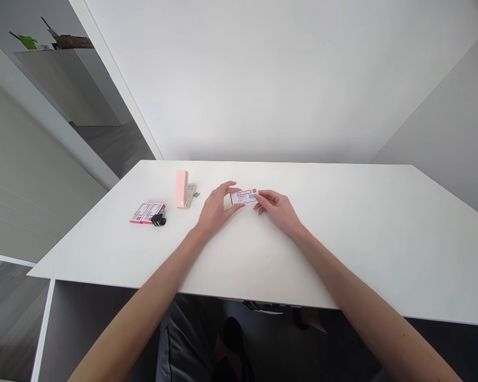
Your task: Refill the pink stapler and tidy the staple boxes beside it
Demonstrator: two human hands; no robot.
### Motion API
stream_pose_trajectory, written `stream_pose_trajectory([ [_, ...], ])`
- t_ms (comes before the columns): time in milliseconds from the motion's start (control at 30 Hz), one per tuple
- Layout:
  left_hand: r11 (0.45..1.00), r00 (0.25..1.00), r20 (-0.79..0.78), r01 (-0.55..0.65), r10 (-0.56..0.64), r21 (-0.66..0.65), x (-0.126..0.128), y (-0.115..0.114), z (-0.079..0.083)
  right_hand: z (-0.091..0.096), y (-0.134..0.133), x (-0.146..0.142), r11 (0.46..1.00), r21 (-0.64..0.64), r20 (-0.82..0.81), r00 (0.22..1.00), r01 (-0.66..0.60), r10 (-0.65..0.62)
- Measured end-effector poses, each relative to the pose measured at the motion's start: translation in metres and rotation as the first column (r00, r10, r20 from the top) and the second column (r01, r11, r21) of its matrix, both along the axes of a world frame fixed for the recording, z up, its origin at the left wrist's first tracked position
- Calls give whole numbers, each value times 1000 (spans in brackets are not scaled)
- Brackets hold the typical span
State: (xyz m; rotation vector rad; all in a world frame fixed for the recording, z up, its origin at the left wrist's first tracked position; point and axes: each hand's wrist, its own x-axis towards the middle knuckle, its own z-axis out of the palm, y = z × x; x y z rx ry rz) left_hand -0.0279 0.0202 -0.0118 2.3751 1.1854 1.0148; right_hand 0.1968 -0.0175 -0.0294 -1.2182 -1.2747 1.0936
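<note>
A small white staple box (244, 197) with red print and a barcode lies between my two hands just above or on the table. My left hand (216, 208) curves around its left end, thumb below and fingers above. At the right end, my right hand (278, 209) pinches the corner between thumb and fingers. What is inside the box cannot be seen. To the left of my left hand stands a pink stapler (181, 189), its pale base angled out. A little grey strip of staples (196, 194) lies beside that base.
Further left on the white table (342, 223) are matching red-and-white boxes (145, 211) side by side. A small black object (158, 219), perhaps a staple remover, rests against them. A white wall (263, 79) rises behind the table.
</note>
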Motion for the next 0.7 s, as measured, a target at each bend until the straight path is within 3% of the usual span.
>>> stream_pose_trajectory([
  [400, 999, 997, 66, 40, -39, -20, 0, -1, 0, 5, -3, 3, 999, -17, -48, 998, -27, 26],
  [500, 1000, 995, 103, -16, 18, -19, 2, 0, -1, 7, -5, 1, 999, 34, -51, 999, 3, -1],
  [600, 988, 991, 84, -91, 102, -122, 3, 0, 2, 9, -7, -1, 995, 100, -46, 999, 16, -12],
  [700, 978, 997, 34, -55, 63, -203, 2, 0, 6, 13, -10, -1, 990, 142, -64, 998, -13, 22],
])
